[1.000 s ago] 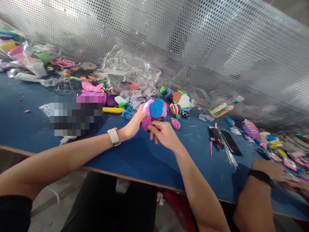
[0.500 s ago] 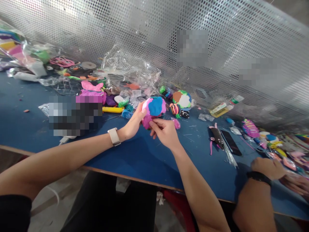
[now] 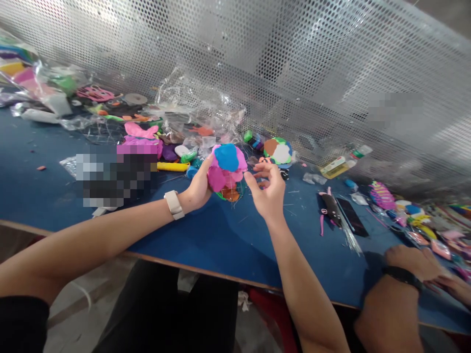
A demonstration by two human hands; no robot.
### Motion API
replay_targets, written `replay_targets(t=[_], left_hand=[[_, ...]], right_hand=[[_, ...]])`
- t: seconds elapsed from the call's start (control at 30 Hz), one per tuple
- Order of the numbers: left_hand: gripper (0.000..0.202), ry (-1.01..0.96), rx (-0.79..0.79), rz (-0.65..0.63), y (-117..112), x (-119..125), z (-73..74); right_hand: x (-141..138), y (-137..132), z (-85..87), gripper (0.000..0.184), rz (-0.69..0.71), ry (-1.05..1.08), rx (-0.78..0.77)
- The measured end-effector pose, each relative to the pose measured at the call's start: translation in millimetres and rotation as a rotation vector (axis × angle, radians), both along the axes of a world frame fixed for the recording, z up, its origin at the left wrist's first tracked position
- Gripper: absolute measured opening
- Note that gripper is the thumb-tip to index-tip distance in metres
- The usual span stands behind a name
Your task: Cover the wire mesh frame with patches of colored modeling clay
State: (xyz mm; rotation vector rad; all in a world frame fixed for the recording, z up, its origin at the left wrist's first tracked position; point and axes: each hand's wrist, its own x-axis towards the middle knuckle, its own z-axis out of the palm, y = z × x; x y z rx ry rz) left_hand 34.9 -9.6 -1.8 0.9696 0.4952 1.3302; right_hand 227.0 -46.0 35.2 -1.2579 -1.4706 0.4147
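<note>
My left hand [image 3: 198,185] grips a many-coloured clay ball [image 3: 225,169], pink and blue on top with orange and green below, and holds it just above the blue table [image 3: 206,240]. Its thumb lies along the ball's left side. My right hand [image 3: 268,189] is a little to the right of the ball, off it, with thumb and fingers curled apart. A second patchwork ball [image 3: 278,150] in white, brown and green rests behind my right hand.
Clay pieces, a yellow ridged stick [image 3: 172,167] and crumpled clear plastic [image 3: 198,110] crowd the table's back, under a perforated metal screen [image 3: 257,59]. A black phone [image 3: 353,218] lies at the right. Another person's arm with a black wristband [image 3: 403,275] rests at the front right.
My left hand has lifted and turned the ball, so its orange and green underside shows. My right hand has come off the ball and moved right, opening.
</note>
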Motion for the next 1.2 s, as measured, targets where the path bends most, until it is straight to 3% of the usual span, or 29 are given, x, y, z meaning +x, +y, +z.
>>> replay_targets(t=[0.13, 0.27, 0.47, 0.73, 1.2], left_hand=[[0.05, 0.002, -0.003, -0.058, 2, -1, -2.8], [0.05, 0.037, 0.018, -0.016, -2, -1, -4.6], [0.055, 0.277, 0.193, 0.146, 2, -9, -3.2], [0.065, 0.475, 0.484, 0.089, 1, -11, -2.0], [0.06, 0.56, 0.481, 0.14, 2, -12, -3.7]], right_hand=[[-6, 6, -11.3, 0.07, 0.307, 0.294, -0.354], [-31, -3, -21.8, 0.074, 0.511, 0.526, -0.467], [-44, -6, -27.5, 0.072, 0.363, 0.658, -0.425], [-43, -7, -25.8, 0.069, 0.272, 0.658, -0.323], [-45, -5, -34.8, 0.059, 0.24, 0.534, -0.238]])
